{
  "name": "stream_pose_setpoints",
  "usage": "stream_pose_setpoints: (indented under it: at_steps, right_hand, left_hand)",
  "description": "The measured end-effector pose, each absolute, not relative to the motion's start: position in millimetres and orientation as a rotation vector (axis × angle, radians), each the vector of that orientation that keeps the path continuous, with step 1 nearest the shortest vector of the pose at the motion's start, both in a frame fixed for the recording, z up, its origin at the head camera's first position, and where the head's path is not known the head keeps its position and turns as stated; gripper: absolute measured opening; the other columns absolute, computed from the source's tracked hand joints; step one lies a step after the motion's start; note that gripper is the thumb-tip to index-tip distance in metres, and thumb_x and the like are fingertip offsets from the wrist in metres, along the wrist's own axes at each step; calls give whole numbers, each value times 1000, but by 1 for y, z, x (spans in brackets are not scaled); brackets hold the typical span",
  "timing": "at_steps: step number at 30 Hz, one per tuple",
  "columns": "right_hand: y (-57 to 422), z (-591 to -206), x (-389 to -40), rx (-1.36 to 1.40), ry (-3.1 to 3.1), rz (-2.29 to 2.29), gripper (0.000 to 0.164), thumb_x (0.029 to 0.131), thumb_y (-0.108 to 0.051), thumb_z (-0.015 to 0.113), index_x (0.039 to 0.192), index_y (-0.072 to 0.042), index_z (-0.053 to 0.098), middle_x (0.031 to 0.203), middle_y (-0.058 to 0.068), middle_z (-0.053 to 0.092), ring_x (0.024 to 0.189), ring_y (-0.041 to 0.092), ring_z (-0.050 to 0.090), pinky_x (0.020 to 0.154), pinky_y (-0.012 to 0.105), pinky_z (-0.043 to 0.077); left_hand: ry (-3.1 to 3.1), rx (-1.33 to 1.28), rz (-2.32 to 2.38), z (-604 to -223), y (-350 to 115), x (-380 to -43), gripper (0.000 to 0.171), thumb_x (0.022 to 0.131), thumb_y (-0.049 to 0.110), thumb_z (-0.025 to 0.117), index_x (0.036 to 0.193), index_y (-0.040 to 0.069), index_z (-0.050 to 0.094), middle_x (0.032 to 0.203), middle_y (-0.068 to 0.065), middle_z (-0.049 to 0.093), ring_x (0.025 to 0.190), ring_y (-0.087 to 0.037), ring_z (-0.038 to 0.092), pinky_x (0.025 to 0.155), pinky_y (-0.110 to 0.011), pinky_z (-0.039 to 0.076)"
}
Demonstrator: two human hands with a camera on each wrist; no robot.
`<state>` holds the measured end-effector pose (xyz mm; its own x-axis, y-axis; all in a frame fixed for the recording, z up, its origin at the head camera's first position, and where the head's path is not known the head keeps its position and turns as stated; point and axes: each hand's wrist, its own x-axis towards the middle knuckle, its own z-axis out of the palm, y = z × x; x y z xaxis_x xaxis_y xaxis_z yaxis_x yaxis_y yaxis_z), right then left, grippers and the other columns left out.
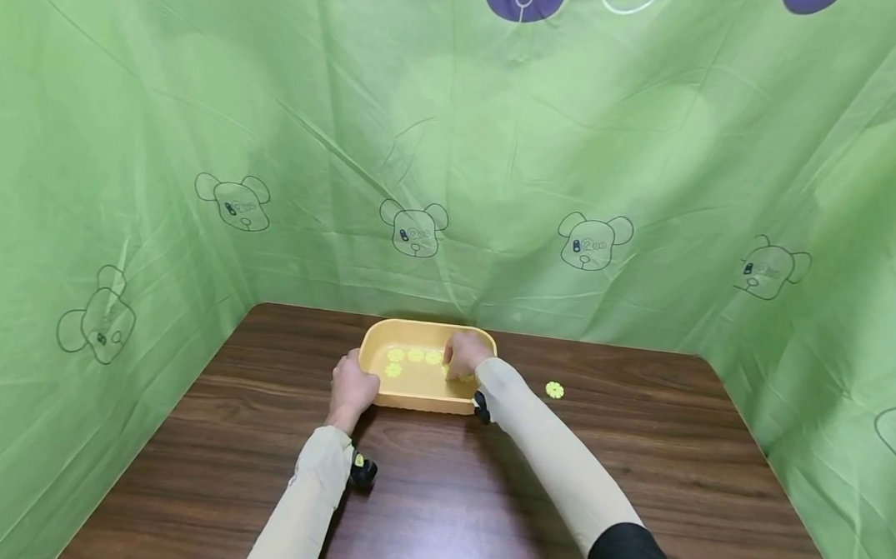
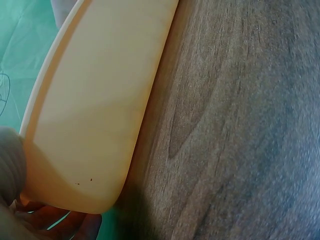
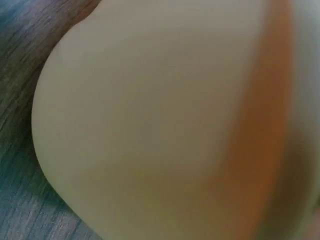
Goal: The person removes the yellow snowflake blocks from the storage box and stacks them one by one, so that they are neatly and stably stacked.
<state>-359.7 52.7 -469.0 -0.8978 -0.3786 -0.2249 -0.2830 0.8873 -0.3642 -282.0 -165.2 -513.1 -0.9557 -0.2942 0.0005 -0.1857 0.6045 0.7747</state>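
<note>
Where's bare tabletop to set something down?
Bare dark-brown wood-grain table lies left of the left hand, between the pale left sleeve and pale right sleeve, and right of the lone yellow flower-shaped piece. It's crowded around the orange-yellow rectangular tray: the left hand grips its left end; the right hand reaches inside among yellow flower-shaped pieces.

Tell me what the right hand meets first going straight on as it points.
Likely the floor of the tray: the right hand points down into it. Yellow flower pieces lie close by, so one could come first; depth is unclear.
</note>
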Motion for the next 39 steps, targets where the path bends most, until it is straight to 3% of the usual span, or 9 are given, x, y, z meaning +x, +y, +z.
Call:
stream_pose_setpoints:
  at_steps: [7, 17, 25, 39]
  right_hand:
    - [54, -476, -362, -477, 2774, -464, 18, 76, -4, 83, 92, -7, 75, 89, 1, 68, 76, 17, 54, 57, 25, 44]
    - [56, -482, -367, -438, 2740, -498, 17, 79, -4, 80, 93, -7, 72, 92, 3, 63, 71, 16, 54, 53, 25, 43]
    - [56, -487, -369, -448, 2735, -525, 18, 79, -3, 80, 94, -7, 70, 83, 4, 63, 58, 12, 54, 50, 25, 42]
    - [57, -490, -368, -515, 2813, -553, 19, 75, -2, 82, 89, -5, 69, 79, 2, 64, 52, 10, 54, 51, 22, 43]
  left_hand:
    - [-2700, 411, -1286, -514, -165, -282, 64, 82, 5, 53, 145, -4, 46, 129, -28, 57, 118, -44, 56, 102, -56, 45]
    - [-2696, 417, -1275, -514, -166, -283, 64, 82, 5, 52, 145, -4, 46, 128, -28, 57, 119, -44, 56, 102, -56, 44]
    - [-2695, 417, -1275, -515, -165, -283, 63, 82, 5, 53, 144, -4, 47, 127, -28, 57, 117, -44, 57, 101, -56, 45]
    - [-2693, 401, -1276, -516, -166, -286, 63, 82, 4, 53, 144, -5, 47, 126, -28, 57, 117, -44, 57, 100, -56, 45]
